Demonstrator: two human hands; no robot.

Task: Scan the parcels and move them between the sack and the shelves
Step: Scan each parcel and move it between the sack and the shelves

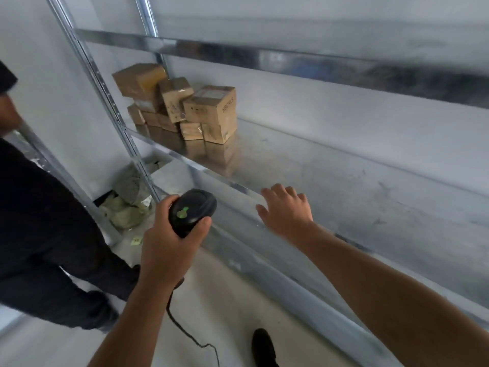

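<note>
Several brown cardboard parcels [180,104] are stacked at the far left end of a metal shelf [344,186]. My left hand [169,245] grips a black barcode scanner [191,211] with a green-lit button, its cable trailing down to the floor. My right hand [287,210] hovers open over the shelf's front edge, fingers spread, holding nothing. A grey-green sack [127,200] lies on the floor below the shelf's left end, beside the upright post.
Another person in dark clothes [45,229] stands close on the left. A higher shelf's beam [264,59] runs above the parcels. The shelf upright [111,107] slants down to the sack. My dark shoe [263,348] is on the pale floor.
</note>
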